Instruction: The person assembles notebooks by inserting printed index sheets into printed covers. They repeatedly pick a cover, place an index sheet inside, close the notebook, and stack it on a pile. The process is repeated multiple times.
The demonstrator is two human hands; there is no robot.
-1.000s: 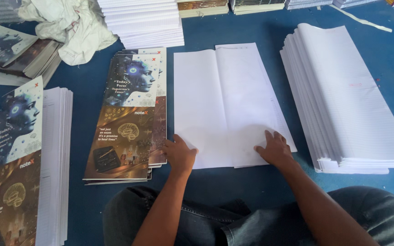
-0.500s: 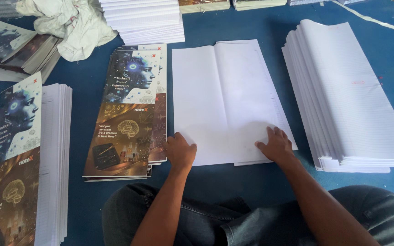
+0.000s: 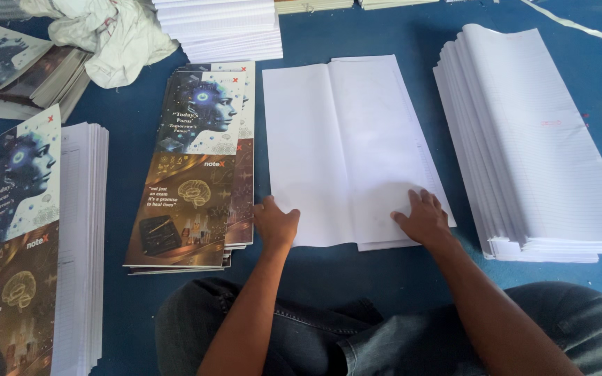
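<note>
A small stack of white sheets [image 3: 346,139] lies flat on the blue surface in front of me, with a fold line down its middle. My left hand [image 3: 275,223] rests on its near left corner, fingers spread. My right hand [image 3: 423,217] presses flat on its near right part. Just left of the sheets lies a pile of printed covers [image 3: 193,167] showing a blue face and a brain picture. Neither hand grips anything.
A thick stack of ruled white paper [image 3: 538,146] lies at the right. A tall stack with a printed cover on top [image 3: 33,244] is at the left. Behind are more white sheets [image 3: 224,28], a crumpled white cloth [image 3: 113,35] and several booklets [image 3: 15,63]. My knees are below.
Both hands stay on the near edge of the white sheets, shifting only slightly. The view has drifted a little.
</note>
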